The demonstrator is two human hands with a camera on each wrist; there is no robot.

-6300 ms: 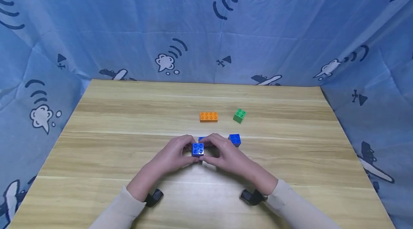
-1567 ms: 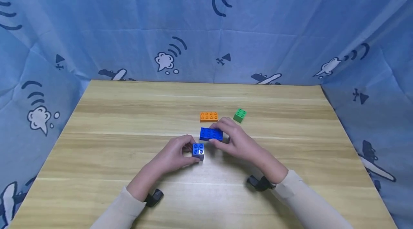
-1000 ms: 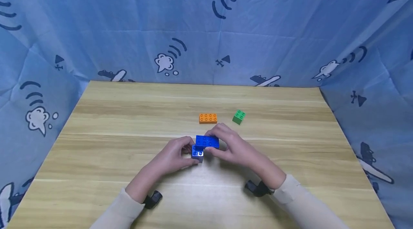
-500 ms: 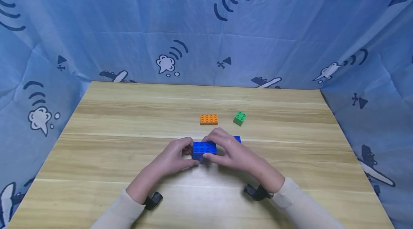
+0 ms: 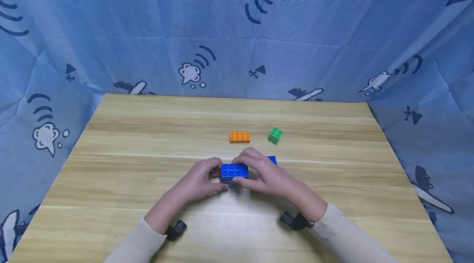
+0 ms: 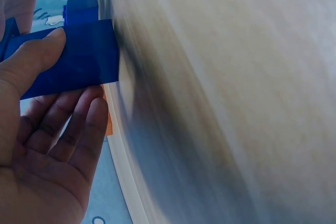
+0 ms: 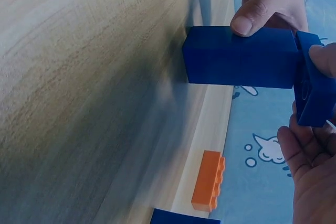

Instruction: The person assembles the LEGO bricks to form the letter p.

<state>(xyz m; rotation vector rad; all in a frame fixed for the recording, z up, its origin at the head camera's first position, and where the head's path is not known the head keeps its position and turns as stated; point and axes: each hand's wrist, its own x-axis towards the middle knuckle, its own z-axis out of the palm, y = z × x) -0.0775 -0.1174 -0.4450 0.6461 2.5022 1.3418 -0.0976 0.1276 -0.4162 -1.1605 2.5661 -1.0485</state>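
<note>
In the head view my left hand [image 5: 200, 176] grips an upright blue block column [image 5: 226, 181], thumb on the near side. The left wrist view shows that thumb pressed along the column [image 6: 79, 56]. My right hand [image 5: 266, 174] pinches a long blue brick [image 5: 234, 170], two studs by several, lying across the column's top and overhanging to the right. From the right wrist, this long brick [image 7: 311, 82] meets the end of the column [image 7: 239, 59], with part of its hollow underside showing. Whether it is fully pressed on, I cannot tell.
Behind my right hand sits another blue brick [image 5: 272, 159], partly hidden. Farther back on the wooden table [image 5: 148, 131] lie an orange brick [image 5: 239, 137] and a green brick [image 5: 275, 135]. A blue printed curtain [image 5: 222, 20] borders the table's back and sides.
Earlier both hands held the column. My right hand then took the long blue brick from behind it and brought it onto the column's top. Over the last half second, almost nothing has moved.
</note>
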